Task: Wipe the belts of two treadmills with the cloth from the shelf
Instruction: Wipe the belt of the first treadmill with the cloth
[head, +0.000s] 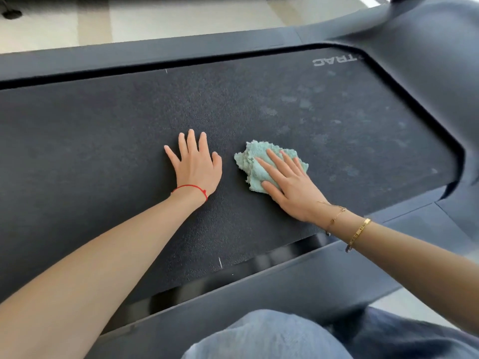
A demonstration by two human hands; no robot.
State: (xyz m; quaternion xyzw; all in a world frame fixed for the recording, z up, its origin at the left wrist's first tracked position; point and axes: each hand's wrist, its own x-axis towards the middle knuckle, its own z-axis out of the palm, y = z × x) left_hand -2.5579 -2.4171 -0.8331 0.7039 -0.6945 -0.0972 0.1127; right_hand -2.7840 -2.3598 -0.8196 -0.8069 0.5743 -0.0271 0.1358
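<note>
Rough dark belt, fluffy cloth, smooth plastic rails

The belt (129,141) looked like matt black rubber with a fine grainy, pebbled texture, and pale dusty smudges dulled it toward the right end. The cloth (255,164) was soft mint-green terry, its pile fluffy and its edges ragged. The side rails (272,288) and the motor cover (427,60) were smooth dark grey plastic with a faint satin sheen, and a glossy black strip (259,263) along the near edge of the belt threw back light. A thin red string (191,189) circled one wrist; shiny gold-coloured metal bracelets (359,230) circled the other. The trousers (272,335) were faded blue denim. The floor (155,16) beyond was pale and smooth.
</note>
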